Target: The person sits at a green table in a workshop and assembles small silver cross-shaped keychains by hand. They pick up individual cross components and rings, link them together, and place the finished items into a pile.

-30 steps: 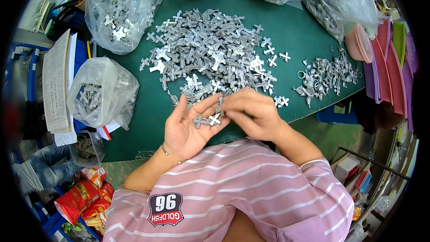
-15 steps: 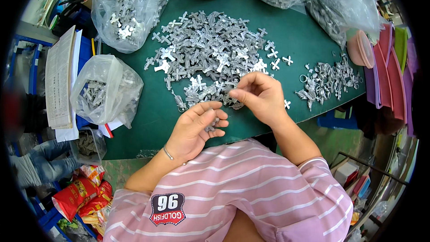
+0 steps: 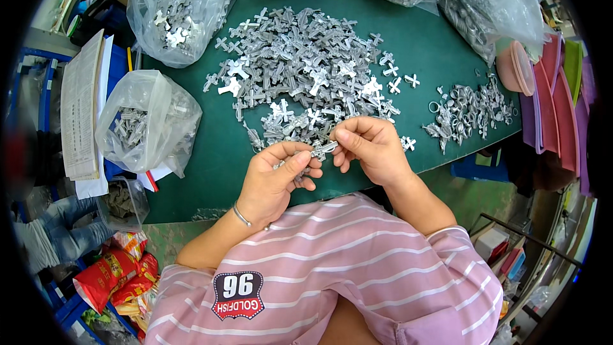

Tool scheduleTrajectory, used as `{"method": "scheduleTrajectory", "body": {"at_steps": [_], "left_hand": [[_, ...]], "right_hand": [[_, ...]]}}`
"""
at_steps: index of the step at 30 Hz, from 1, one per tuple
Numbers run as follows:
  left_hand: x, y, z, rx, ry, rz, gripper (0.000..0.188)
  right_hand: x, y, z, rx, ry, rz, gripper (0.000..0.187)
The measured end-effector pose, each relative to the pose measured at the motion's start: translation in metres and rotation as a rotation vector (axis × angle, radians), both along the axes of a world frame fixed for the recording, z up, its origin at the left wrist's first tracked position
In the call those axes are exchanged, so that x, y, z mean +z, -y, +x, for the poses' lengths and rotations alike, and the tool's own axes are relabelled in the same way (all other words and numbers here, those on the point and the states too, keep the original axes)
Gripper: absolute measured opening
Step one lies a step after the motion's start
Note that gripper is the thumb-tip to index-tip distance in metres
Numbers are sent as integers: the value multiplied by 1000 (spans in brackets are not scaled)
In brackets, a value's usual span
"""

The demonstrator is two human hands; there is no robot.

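Note:
A silver metal cross (image 3: pixel 324 149) is pinched between my two hands, just in front of a large heap of similar crosses (image 3: pixel 300 64) on the green table. My left hand (image 3: pixel 280 172) is closed, gripping one end of the cross between thumb and forefinger. More small silver pieces (image 3: pixel 297 177) show in the curl of its other fingers. On the other end, my right hand (image 3: pixel 370 149) has thumb and forefinger closed.
Plastic bags of metal pieces (image 3: pixel 148 121) stand at the left and along the far edge. A smaller pile of rings and charms (image 3: pixel 471 108) lies on the right, beside a pink tub (image 3: pixel 516 67) and coloured bins (image 3: pixel 554 102). The green table (image 3: pixel 191 198) ends close before me.
My right hand has come down and nearer to my left hand. A silver cross now shows between both sets of fingertips.

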State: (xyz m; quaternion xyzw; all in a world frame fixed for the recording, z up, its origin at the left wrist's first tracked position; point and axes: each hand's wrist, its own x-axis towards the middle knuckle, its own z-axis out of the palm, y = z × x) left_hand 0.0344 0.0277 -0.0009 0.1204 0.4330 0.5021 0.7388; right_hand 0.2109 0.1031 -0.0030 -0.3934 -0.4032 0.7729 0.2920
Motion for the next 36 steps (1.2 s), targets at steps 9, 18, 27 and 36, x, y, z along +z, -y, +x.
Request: {"method": "scheduleTrajectory", "body": {"at_steps": [9,18,27,36], "left_hand": [[-1,-1,1,6,3,-22,17],[27,2,-35,133,-622,357,10],[68,25,-161,716,-1416,237,17],[35,-2,-47,78,-596,305,12]], "right_hand": [[4,3,0,-1,19,41,14],[13,11,-7,2,176,689,9],[7,-23,9,-267,500,1017,6],[-6,-45,-4,-135,824,1270,15]]}}
